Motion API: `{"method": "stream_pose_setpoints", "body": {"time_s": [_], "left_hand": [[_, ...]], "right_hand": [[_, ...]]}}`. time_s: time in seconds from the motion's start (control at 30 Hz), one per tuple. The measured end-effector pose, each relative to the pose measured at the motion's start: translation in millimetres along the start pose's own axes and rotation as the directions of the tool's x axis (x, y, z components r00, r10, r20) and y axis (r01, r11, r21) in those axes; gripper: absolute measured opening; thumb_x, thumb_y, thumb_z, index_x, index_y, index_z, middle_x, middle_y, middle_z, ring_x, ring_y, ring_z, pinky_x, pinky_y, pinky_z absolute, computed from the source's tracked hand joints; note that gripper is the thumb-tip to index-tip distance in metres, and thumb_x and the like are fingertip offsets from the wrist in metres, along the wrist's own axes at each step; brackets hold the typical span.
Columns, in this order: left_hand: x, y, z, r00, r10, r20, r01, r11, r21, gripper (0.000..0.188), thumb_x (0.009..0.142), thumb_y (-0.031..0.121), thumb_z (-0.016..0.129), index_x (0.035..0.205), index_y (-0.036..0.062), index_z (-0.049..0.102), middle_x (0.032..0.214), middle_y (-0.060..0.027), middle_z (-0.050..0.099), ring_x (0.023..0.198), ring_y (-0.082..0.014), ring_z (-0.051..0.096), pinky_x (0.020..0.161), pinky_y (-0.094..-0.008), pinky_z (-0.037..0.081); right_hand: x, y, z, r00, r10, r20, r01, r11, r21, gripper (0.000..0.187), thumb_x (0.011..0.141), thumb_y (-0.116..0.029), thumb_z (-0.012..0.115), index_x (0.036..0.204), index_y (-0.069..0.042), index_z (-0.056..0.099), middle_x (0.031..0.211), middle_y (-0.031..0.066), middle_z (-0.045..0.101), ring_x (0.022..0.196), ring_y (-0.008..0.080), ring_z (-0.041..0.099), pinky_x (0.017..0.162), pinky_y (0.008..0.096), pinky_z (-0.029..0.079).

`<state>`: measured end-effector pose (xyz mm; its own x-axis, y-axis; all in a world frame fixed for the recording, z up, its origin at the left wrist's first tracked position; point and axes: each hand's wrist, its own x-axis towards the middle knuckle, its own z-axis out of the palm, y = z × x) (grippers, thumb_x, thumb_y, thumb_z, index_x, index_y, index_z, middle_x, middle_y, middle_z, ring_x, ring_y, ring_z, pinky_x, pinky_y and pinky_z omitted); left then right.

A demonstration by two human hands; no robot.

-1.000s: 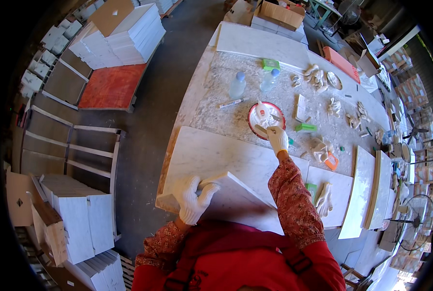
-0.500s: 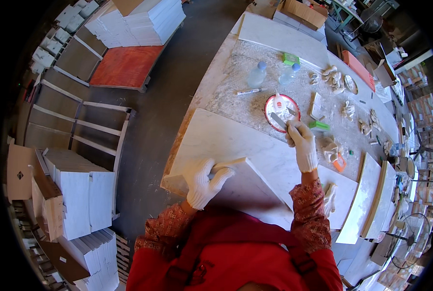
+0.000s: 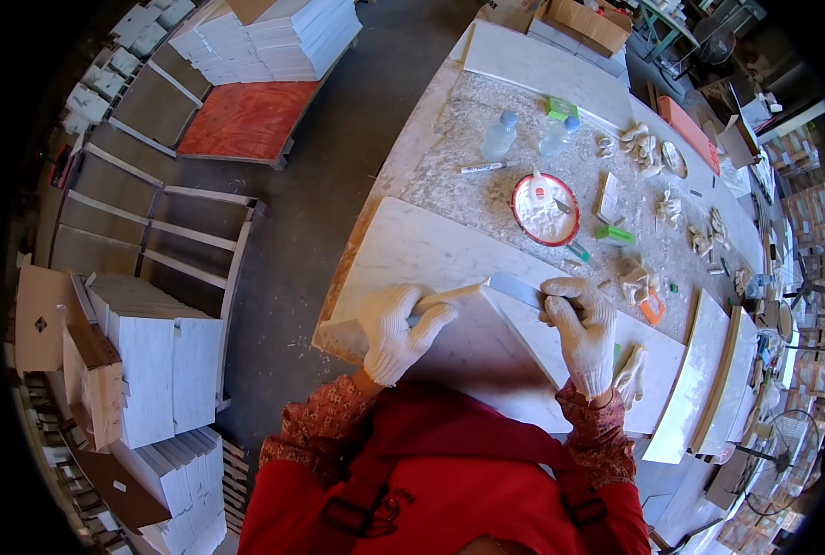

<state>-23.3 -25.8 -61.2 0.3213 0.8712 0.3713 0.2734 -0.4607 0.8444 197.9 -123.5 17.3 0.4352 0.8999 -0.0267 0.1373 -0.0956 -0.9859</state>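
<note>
While the white-gloved left hand [image 3: 396,335] grips, the white-gloved right hand [image 3: 585,331] holds a flat grey metal blade [image 3: 516,289]

As the left hand's fingers [image 3: 400,302] hold its top edge, a pale marble slab with a thick, straight side [image 3: 473,335] tips up close to the person's red shirt [image 3: 468,490]. It is above a bigger, flat white marble slab [image 3: 412,250] that lies on a long table with a dusty grey top [image 3: 463,205]. The right hand's fingers [image 3: 565,289] curl tight around the blade, which points left at the top corner of the tipped slab. I cannot tell if the blade touches the stone. Farther off sits a round dish with a red rim [image 3: 551,243], and white paste [image 3: 547,222] is in it. Two clear plastic bottles with blue caps [image 3: 498,140] stand behind the dish.
</note>
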Motion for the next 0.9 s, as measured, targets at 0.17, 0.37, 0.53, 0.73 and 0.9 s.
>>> {"method": "stream_pose_setpoints", "body": {"time_s": [0.17, 0.37, 0.53, 0.73, 0.9], "left_hand": [[2.3, 2.8, -2.4, 1.000, 0.027, 0.006, -0.027, 0.999, 0.047, 0.029, 0.076, 0.030, 0.082, 0.073, 0.0075, 0.064, 0.064, -0.0101, 0.060, 0.058, -0.0296, 0.057, 0.056, -0.0381, 0.043], [-5.7, -8.3, -1.4, 0.994, -0.063, 0.093, 0.063, 0.998, 0.003, 0.028, 0.079, 0.026, 0.079, 0.080, 0.0043, 0.061, 0.072, -0.0112, 0.058, 0.065, -0.0243, 0.054, 0.061, -0.0353, 0.044], [-6.7, -9.1, -2.4, 0.988, -0.080, 0.132, 0.079, 0.997, 0.009, 0.028, 0.081, 0.023, 0.078, 0.084, 0.0025, 0.059, 0.075, -0.0114, 0.056, 0.068, -0.0212, 0.053, 0.063, -0.0336, 0.045], [-6.7, -11.5, -1.8, 0.993, -0.032, 0.112, 0.027, 0.999, 0.046, 0.029, 0.080, 0.023, 0.079, 0.084, 0.0022, 0.059, 0.075, -0.0115, 0.057, 0.068, -0.0220, 0.054, 0.063, -0.0344, 0.045], [-6.4, -9.4, -2.2, 0.993, -0.039, 0.113, 0.034, 0.998, 0.047, 0.028, 0.079, 0.022, 0.079, 0.084, 0.0019, 0.060, 0.076, -0.0118, 0.058, 0.068, -0.0234, 0.055, 0.063, -0.0350, 0.046]], "right_hand": [[-5.1, -0.9, 3.3, 0.993, -0.121, -0.013, 0.119, 0.988, -0.098, 0.013, 0.091, 0.003, 0.063, 0.102, 0.005, 0.069, 0.094, 0.0117, 0.071, 0.075, 0.0148, 0.068, 0.069, 0.0277, 0.055], [-5.8, -1.5, 4.3, 0.979, -0.197, -0.048, 0.187, 0.967, -0.173, 0.013, 0.088, 0.004, 0.065, 0.100, 0.004, 0.071, 0.091, 0.0126, 0.071, 0.074, 0.0160, 0.069, 0.068, 0.0277, 0.055], [-7.0, -4.0, 5.0, 0.972, -0.222, -0.080, 0.209, 0.968, -0.141, 0.013, 0.087, 0.006, 0.065, 0.099, 0.004, 0.071, 0.090, 0.0128, 0.071, 0.074, 0.0161, 0.069, 0.068, 0.0279, 0.056], [-7.5, -3.7, 4.6, 0.965, -0.261, -0.029, 0.247, 0.941, -0.231, 0.012, 0.086, 0.006, 0.066, 0.097, 0.003, 0.071, 0.089, 0.0125, 0.071, 0.072, 0.0172, 0.069, 0.067, 0.0277, 0.055], [-5.6, -1.0, 3.6, 0.953, -0.291, -0.081, 0.264, 0.933, -0.245, 0.013, 0.086, 0.006, 0.067, 0.097, 0.003, 0.071, 0.086, 0.0126, 0.070, 0.070, 0.0170, 0.068, 0.065, 0.0279, 0.054]]}}
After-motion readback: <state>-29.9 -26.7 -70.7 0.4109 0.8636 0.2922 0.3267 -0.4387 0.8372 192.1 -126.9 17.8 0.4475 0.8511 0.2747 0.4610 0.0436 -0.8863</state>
